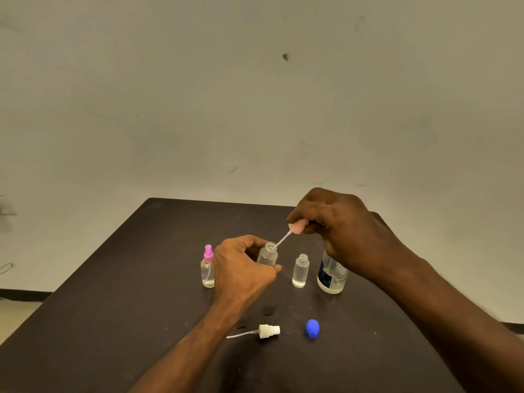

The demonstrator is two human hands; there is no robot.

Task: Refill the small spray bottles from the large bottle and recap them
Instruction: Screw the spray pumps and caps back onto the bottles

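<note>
- My left hand (243, 268) wraps the open bottle (268, 255) at frame centre, steadying it so the neck stays put.
- Right hand (337, 231) pinches the pink sprayer (297, 226) just above; its tube (282, 239) tip is at the neck, angled to thread in.
- Second uncapped bottle (300, 270) and large bottle (331, 276) sit right of centre.
- White sprayer (268, 331) and blue cap (312, 329) lie lower centre, parked clear.
- Capped bottle (207, 269) stands left, behind my left hand.
</note>
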